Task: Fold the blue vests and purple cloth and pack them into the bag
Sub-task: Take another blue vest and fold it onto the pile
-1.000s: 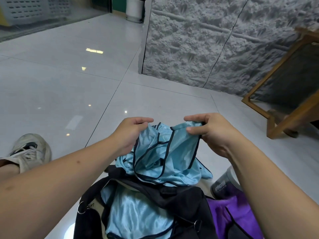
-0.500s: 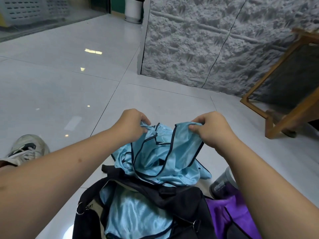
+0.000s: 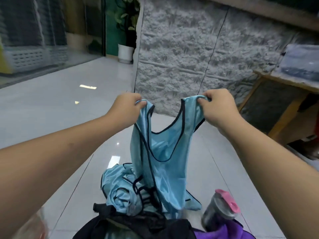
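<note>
Between two raised hands, one blue vest (image 3: 160, 152) hanging open, each shoulder strap pinched: left hand (image 3: 126, 107), right hand (image 3: 218, 109). Below the grip, more vests (image 3: 120, 192), bag (image 3: 138, 225), purple cloth (image 3: 224, 233). Folding stage; next, probably bringing straps together.
</note>
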